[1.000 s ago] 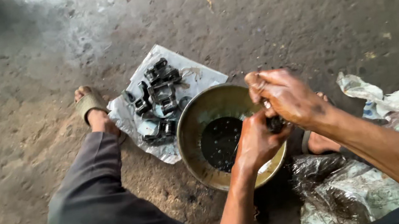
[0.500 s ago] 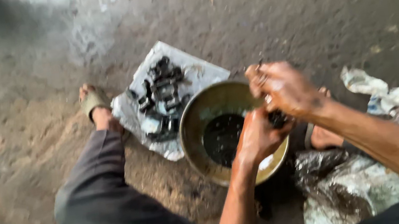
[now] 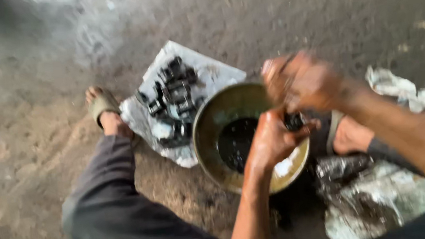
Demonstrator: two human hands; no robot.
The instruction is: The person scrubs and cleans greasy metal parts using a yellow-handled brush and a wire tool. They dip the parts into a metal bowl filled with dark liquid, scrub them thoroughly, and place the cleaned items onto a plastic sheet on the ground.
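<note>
Bare dirt and concrete floor, person crouched over a brass-coloured metal bowl [image 3: 209, 136] with black oily liquid [image 3: 234, 143] pooled in the bottom. Left hand [image 3: 271, 142] is clenched round a small dark metal part [image 3: 294, 121] right over the bowl's rim at about 3 o'clock. Right hand [image 3: 307, 82] sits just above it, blurred, fingers curled, can't tell what it grips. A pile of similar dark parts [image 3: 173, 100] lies on a white sheet [image 3: 207, 72] at 10 o'clock, so I'd guess plenty are already handled. Crumpled plastic bags [image 3: 381, 196] at 4 o'clock
</note>
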